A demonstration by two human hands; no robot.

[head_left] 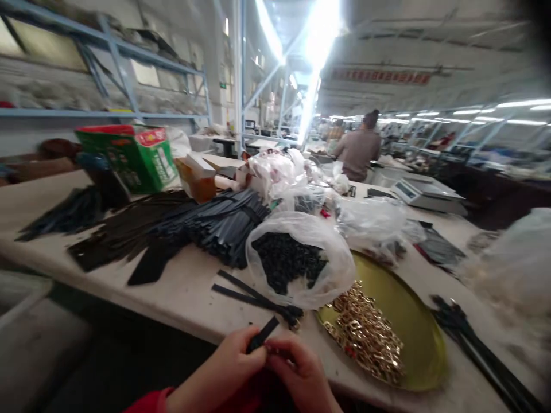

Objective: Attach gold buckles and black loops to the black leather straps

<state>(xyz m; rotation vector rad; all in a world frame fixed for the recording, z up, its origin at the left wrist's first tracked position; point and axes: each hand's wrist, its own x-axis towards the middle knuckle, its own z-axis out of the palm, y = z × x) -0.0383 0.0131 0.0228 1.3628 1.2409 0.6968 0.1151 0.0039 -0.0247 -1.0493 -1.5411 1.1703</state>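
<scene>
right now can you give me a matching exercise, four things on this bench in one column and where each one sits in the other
Things:
1. black strap
2. gold buckles
3. clear bag of black parts
4. green box

Places:
A. far left of the table, near the shelving
B. piled on the yellow tray
C. pinched between the left hand and right hand
D. mid-table, just behind the tray's left edge

Pairs: 1-C, 2-B, 3-D, 4-A

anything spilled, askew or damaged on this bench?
Nothing spilled or damaged that I can see. Gold buckles stay on the yellow tray, black parts inside their bag. Both hands grip one black strap. The strap pile lies loosely fanned.
</scene>
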